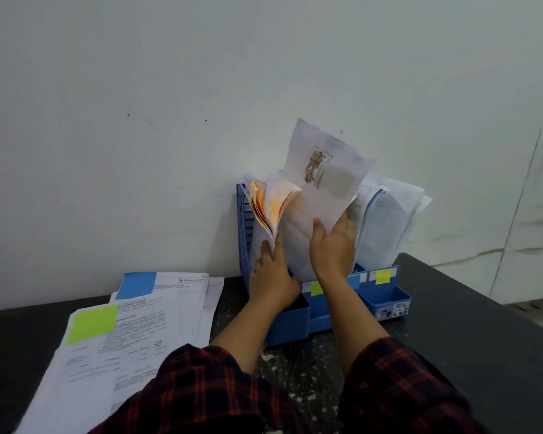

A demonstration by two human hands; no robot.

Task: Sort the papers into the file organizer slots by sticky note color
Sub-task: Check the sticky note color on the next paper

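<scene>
**Sheet stands over the middle slot**

Our right hand (333, 245) pinches the sheet (323, 183), its long axis tilted upright above the grip. Our left hand (271, 270), fingers straight, presses orange-tagged papers (268, 205) aside in the organizer (295, 324).

dim, soft, slightly blurred, wide-angle

We see a dark table (470, 324); on it a blue file organizer (295, 324); beside it loose papers (132, 346).
</scene>
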